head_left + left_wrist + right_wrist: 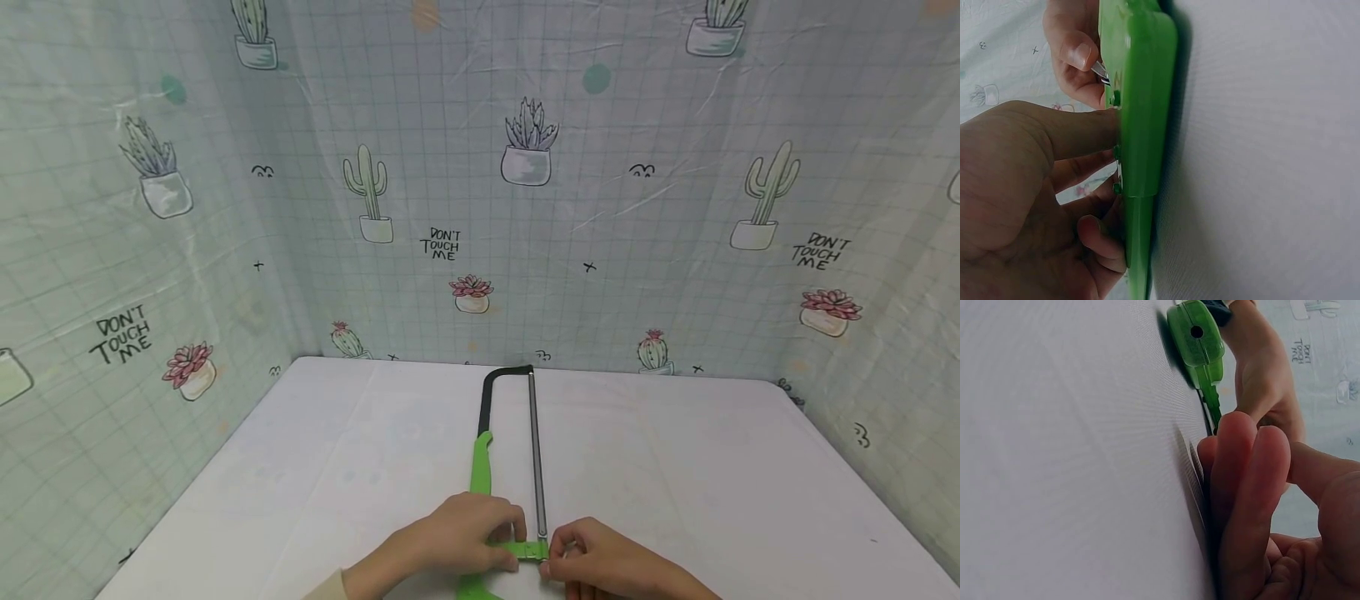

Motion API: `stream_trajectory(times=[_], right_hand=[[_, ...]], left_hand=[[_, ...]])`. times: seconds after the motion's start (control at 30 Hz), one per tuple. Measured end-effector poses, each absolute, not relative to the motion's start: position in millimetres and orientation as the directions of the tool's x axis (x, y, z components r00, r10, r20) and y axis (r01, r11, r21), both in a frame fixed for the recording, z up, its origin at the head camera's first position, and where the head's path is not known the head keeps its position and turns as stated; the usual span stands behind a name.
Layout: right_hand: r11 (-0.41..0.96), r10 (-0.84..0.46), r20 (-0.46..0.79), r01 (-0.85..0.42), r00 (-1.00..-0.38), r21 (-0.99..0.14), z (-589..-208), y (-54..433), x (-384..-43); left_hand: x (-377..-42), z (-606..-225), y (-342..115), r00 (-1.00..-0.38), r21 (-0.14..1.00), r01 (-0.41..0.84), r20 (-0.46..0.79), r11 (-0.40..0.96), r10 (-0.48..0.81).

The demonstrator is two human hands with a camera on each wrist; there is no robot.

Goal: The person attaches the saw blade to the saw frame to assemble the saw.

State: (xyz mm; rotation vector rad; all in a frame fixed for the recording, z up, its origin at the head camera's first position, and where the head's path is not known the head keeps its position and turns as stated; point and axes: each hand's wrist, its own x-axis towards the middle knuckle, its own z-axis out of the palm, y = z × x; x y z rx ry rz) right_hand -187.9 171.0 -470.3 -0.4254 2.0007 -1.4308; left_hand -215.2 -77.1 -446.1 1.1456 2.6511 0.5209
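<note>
A hacksaw (481,467) with a green handle and a black bowed front lies on the white table. Its silver blade (536,454) runs along its right side, the black end pointing away from me. My left hand (468,533) holds the green crosspiece (528,550) at the near end, thumb on the near side and fingers on the far side. Just right of that crosspiece, my right hand (596,558) pinches at the blade's near end. A small metal part (1099,70) shows at its fingertips in the left wrist view; most of it is hidden.
The white table (675,467) stretches to both sides of the hacksaw. A cactus-print cloth (420,192) hangs behind it and on the left and right.
</note>
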Motion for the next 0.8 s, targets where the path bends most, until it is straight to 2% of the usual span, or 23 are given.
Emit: stream_trajectory(times=[0.8], right_hand=[[0.301, -0.639, -0.311, 0.144, -0.704, -0.943, -467.9, 175.3, -189.3]], left_hand=[[-215.4, -441.8, -76.8, -0.675, 0.416, 0.652, -0.060, 0.633, 0.735]])
